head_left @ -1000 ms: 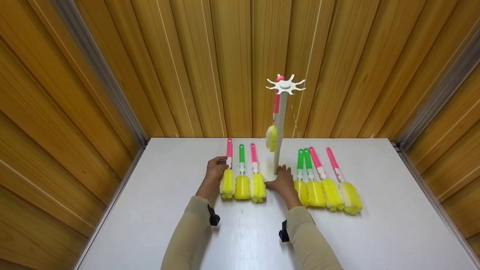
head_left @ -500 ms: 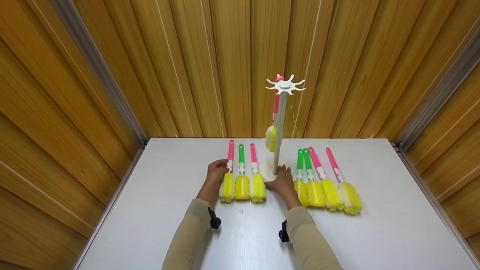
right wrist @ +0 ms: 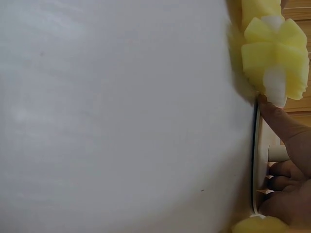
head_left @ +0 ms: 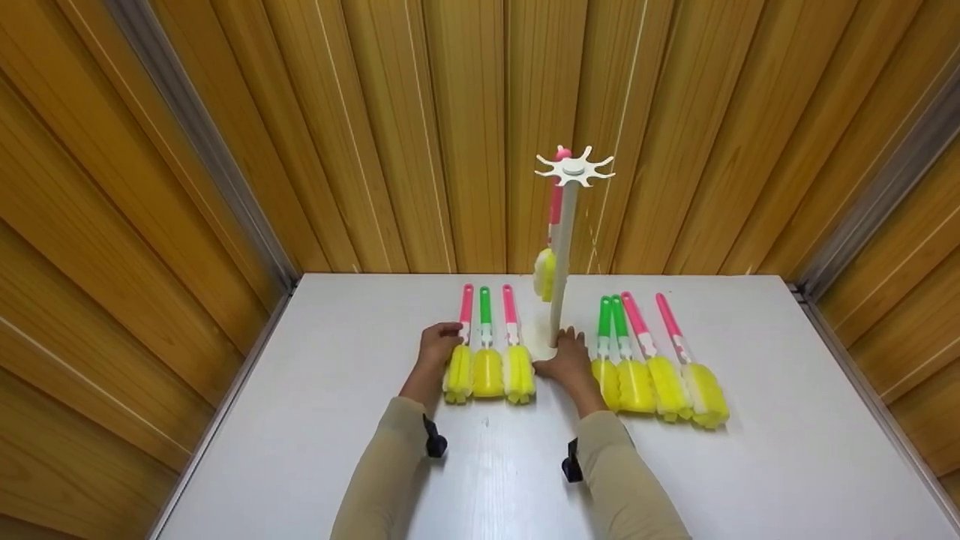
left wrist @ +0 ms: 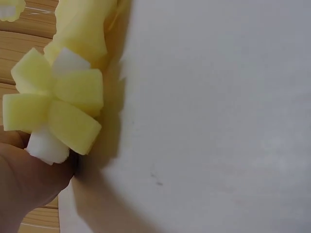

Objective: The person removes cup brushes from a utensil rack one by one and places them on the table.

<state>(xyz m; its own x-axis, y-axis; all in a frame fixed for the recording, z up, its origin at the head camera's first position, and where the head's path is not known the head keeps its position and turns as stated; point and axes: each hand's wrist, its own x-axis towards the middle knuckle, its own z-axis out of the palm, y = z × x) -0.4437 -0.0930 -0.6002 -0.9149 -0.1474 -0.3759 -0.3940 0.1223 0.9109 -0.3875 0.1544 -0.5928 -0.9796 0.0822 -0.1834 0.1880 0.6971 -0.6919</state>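
My left hand [head_left: 439,343] holds the white neck of the leftmost sponge bottle brush [head_left: 457,375], which has a pink handle and lies on the table. In the left wrist view the yellow-and-white sponge head [left wrist: 75,90] hides most of the fingers. Beside it lie a green-handled brush [head_left: 487,373] and another pink-handled brush [head_left: 518,373]. My right hand [head_left: 568,366] rests with fingers spread on the round base [head_left: 538,339] of a white stand [head_left: 564,262], its thumb near the base's rim. One pink-handled brush [head_left: 546,274] hangs from the stand's hooked top [head_left: 574,171].
Several more brushes [head_left: 634,386] with green and pink handles lie right of the stand, their sponge heads close to my right wrist. Wood-patterned panels [head_left: 472,135] enclose the white table [head_left: 495,480] at the back and sides.
My left hand has shifted the leftmost brush slightly to the right and toward me, closer to its green-handled neighbour. The right hand has stayed on the stand's base.
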